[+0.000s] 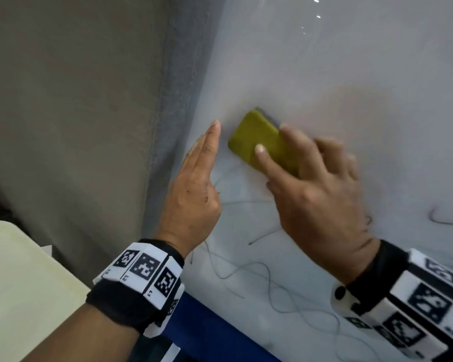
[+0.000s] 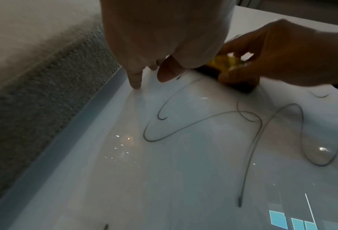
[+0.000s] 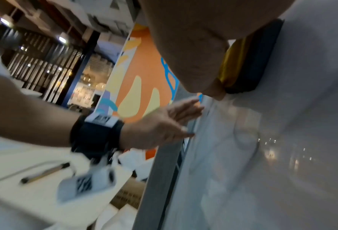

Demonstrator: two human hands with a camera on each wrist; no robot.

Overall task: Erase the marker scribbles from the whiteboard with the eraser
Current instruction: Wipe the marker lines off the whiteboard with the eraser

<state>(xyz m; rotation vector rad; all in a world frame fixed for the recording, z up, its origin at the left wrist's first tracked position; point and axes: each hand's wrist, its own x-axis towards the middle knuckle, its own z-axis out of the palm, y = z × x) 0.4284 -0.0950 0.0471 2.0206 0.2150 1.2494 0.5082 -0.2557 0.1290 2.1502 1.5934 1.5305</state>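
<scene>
Yellow blocky eraser (image 1: 259,142) (right hand (image 1: 322,199) gripping) on glossy whiteboard (image 1: 351,74).

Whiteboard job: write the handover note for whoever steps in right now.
Right hand: grips the eraser, its dark pad flat against the whiteboard.
Left hand: open, fingers straight, fingertips touching the board near its left edge, just left of the eraser.
Done: the board above and right of the eraser shows only faint smears, no lines.
Left: the scribbles below both hands, looping down toward the bottom edge, plus a short stroke far right.
A pen lies on the table to the left.
</scene>
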